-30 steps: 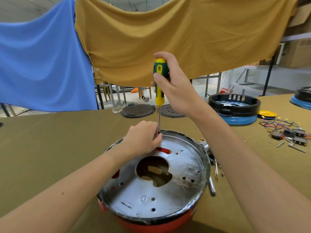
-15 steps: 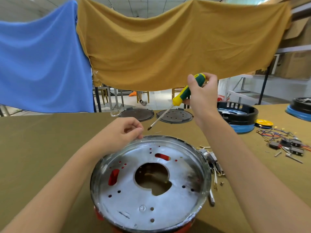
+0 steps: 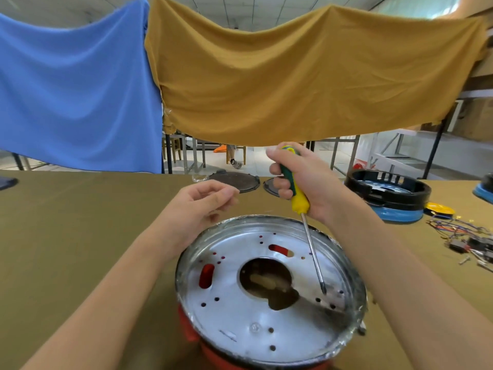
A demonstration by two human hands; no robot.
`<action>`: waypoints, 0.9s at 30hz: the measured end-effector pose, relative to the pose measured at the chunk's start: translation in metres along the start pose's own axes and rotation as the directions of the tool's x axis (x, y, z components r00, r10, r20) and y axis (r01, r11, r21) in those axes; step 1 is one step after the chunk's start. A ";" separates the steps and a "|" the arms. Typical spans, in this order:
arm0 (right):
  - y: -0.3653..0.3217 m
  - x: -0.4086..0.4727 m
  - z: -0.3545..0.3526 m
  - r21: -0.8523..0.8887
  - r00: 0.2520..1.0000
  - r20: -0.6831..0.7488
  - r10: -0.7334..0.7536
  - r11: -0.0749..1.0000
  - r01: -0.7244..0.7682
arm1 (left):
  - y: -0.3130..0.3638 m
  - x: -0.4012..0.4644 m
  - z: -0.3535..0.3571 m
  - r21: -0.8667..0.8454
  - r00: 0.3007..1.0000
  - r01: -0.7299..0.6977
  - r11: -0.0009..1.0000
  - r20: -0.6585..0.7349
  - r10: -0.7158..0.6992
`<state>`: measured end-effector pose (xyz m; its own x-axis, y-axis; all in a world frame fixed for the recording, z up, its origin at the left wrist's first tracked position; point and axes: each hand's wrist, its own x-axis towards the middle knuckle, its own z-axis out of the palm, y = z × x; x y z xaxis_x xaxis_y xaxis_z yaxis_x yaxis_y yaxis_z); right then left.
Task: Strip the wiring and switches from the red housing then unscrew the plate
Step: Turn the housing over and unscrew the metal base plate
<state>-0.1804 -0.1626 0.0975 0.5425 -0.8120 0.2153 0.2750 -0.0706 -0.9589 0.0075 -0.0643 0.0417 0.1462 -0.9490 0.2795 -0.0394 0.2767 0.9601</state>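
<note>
R hand [image 3: 306,182] grips screwdriver [image 3: 298,198] over plate [image 3: 240,311] — L hand [image 3: 200,206] loosely curled, empty.

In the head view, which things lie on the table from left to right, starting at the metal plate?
metal plate → black and blue housing → yellow disc → pile of wires and switches
</note>
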 end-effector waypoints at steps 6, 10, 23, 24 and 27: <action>-0.022 -0.025 0.026 -0.257 0.916 0.180 -0.359 0.882 0.396 | -0.002 -0.001 -0.001 -0.398 0.992 0.047 0.916 0.124 0.003; -0.027 -0.031 0.028 -0.569 0.744 0.407 -0.530 0.490 0.661 | -0.003 0.000 0.000 -0.460 0.989 0.045 0.887 0.146 0.025; -0.009 -0.024 0.025 -0.739 0.735 0.533 -0.419 0.192 0.646 | -0.004 0.001 0.008 -0.423 0.993 0.029 0.906 0.113 0.021; -0.009 -0.024 0.025 -0.735 0.741 0.530 -0.412 0.212 0.644 | -0.004 0.001 0.007 -0.415 0.993 0.017 0.910 0.111 0.032; -0.012 -0.023 0.020 -0.715 0.780 0.488 -0.392 0.334 0.614 | -0.002 0.000 0.005 -0.192 0.996 -0.057 0.980 0.060 0.070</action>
<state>-0.1800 -0.1313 0.1082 0.7027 -0.3234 0.6338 -0.1419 -0.9366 -0.3205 0.0025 -0.0652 0.0399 0.0839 -0.9346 0.3457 0.1430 0.3546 0.9240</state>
